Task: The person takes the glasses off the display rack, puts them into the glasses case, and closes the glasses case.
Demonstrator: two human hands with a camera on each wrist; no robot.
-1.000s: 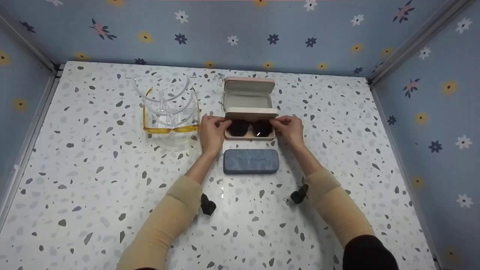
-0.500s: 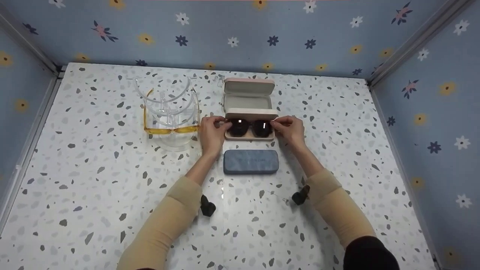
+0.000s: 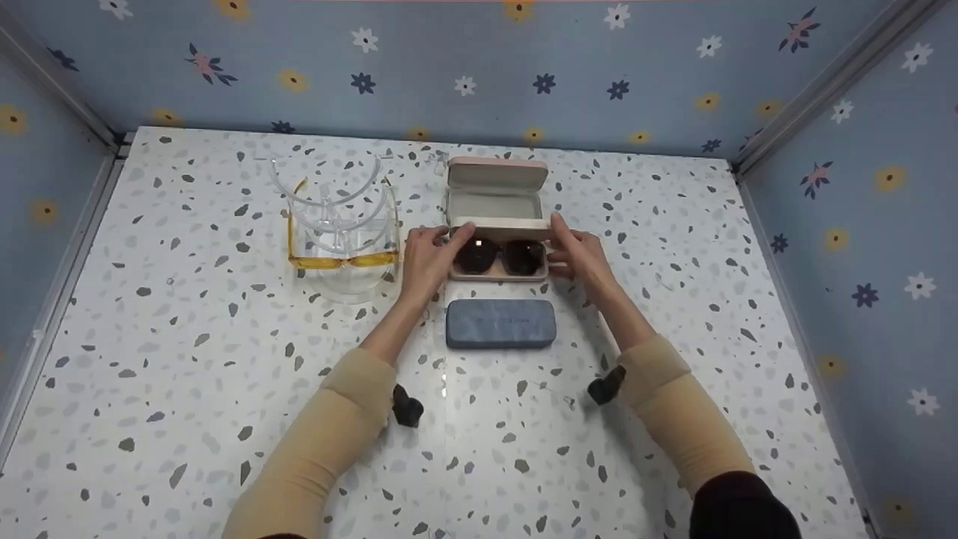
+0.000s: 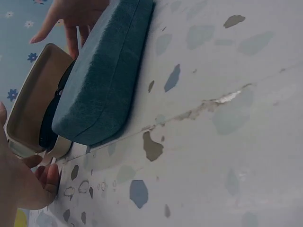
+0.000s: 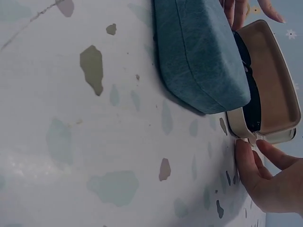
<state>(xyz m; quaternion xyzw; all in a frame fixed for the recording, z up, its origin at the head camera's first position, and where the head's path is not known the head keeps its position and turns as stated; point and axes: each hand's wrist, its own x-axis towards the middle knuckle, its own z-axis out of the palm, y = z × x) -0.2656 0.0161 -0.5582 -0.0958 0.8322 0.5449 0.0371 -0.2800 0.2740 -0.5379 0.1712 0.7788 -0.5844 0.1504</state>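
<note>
White tabletop (image 3: 187,359) w/ terrazzo-type grey + tan chips, worn seam (image 4: 203,106) near the blue case (image 3: 501,323) in L wrist view; blue floral walls (image 3: 419,45) on far, L + R sides, metal strips (image 3: 831,82) at corners. Sunglasses (image 3: 477,257) sit in open front case (image 3: 498,278), approx. mid-table, just beyond blue case, 2nd open case (image 3: 498,175) right behind. L hand (image 3: 428,262) + R hand (image 3: 587,262) at front case's L and R ends resp., fingers loosely extended, lid contact unclear; clear stand (image 3: 324,201) w/ yellow glasses (image 3: 344,261) to L.
</note>
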